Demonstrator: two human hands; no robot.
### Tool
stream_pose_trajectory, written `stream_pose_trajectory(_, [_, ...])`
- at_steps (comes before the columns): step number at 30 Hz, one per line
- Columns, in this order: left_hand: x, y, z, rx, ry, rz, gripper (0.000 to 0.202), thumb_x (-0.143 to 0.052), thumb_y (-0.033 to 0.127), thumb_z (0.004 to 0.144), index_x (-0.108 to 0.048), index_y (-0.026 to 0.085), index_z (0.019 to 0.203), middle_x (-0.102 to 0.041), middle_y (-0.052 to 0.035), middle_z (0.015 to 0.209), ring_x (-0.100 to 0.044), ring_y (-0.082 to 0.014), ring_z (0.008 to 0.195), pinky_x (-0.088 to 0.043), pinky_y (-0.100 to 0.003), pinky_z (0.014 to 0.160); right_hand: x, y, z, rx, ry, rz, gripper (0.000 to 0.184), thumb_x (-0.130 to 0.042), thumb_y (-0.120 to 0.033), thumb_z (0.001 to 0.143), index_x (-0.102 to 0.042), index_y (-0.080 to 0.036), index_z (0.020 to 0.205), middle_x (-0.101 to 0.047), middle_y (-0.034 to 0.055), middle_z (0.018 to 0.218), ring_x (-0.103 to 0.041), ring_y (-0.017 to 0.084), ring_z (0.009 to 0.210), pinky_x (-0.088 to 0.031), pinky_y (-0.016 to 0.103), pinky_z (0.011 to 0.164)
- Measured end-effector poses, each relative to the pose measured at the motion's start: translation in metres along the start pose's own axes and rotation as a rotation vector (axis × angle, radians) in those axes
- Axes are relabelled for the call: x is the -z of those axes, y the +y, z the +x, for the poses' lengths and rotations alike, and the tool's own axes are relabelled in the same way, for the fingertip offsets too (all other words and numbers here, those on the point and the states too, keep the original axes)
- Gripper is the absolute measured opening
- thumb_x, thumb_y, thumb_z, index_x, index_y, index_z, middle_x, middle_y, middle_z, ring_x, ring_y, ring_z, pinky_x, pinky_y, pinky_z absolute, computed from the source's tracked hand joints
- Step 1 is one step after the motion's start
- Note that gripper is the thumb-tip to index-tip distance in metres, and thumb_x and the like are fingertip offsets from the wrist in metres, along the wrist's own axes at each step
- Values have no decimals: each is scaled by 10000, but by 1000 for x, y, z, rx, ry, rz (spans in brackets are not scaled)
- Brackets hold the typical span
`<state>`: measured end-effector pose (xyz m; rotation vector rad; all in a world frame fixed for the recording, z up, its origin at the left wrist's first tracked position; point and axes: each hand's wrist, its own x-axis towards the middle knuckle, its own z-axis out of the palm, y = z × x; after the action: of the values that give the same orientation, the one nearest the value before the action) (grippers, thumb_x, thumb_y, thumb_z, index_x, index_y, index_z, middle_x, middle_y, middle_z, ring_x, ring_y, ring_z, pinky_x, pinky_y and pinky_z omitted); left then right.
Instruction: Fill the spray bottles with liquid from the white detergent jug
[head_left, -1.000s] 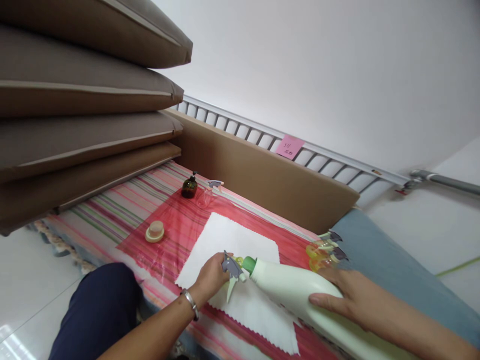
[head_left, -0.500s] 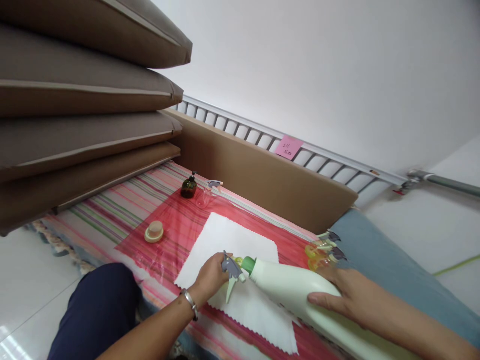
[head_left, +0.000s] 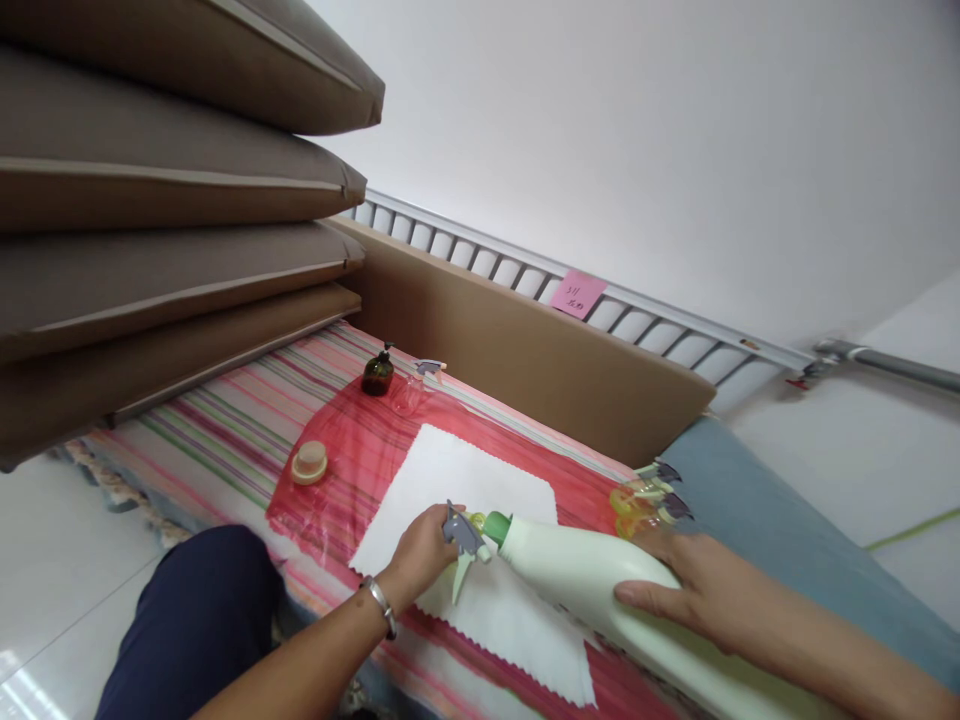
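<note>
My left hand [head_left: 424,550], with a silver bracelet at its wrist, is closed around a spray bottle with a grey and pale green trigger head [head_left: 463,538]. A bit of yellow translucent plastic [head_left: 478,521] shows just behind that head; the rest of the body is hidden. My right hand [head_left: 675,580] grips a large pale green bottle [head_left: 577,565] lying tilted, its green neck [head_left: 496,528] pointing left at the yellow plastic. Whether the two touch I cannot tell. Both hands are above a white cloth with zigzag edges [head_left: 465,470].
Under the cloth lies a red translucent sheet [head_left: 352,450] on striped fabric [head_left: 217,430]. A dark pump bottle [head_left: 377,374], a clear spray bottle [head_left: 409,394] and a round cream object [head_left: 309,463] stand leftward. Yellow spray bottles [head_left: 630,508] are beyond my right hand. Stacked brown cushions [head_left: 180,200] rise at left.
The red sheet's left edge has drawn in to the right and now curves instead of ending in a flat corner. My hands and both bottles are nearly where they were.
</note>
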<state>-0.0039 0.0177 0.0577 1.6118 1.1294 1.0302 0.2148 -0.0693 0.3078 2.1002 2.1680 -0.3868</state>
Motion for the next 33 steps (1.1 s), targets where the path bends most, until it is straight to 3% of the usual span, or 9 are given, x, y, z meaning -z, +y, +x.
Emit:
stream_pose_trajectory(3, [1, 2, -1, -4, -1, -4, 442, -622, 139, 640, -626, 185, 1079, -690, -68, 1049, -641, -227, 938, -480, -311, 824, 0, 3, 0, 36, -84, 75, 269, -556, -496, 762, -647, -244, 786, -718, 33, 820, -649, 246, 750, -495, 300, 654])
stream_pose_trajectory(8, [2, 3, -1, -7, -3, -8, 433, -609, 133, 645, -627, 185, 1075, -694, -62, 1041, -638, -226, 946, -480, -314, 831, 0, 1, -2, -1, -64, 72, 302, -570, -523, 735, -643, -230, 756, -707, 25, 778, -634, 222, 678, -482, 264, 561])
stream_pose_trajectory(33, [2, 5, -2, -7, -4, -6, 438, -608, 137, 650, -621, 175, 1086, -687, -78, 1059, -638, -230, 945, -476, -315, 827, 3, -1, 0, 11, -88, 72, 303, -552, -515, 746, -638, -225, 747, -698, 28, 756, -634, 228, 691, -468, 276, 585])
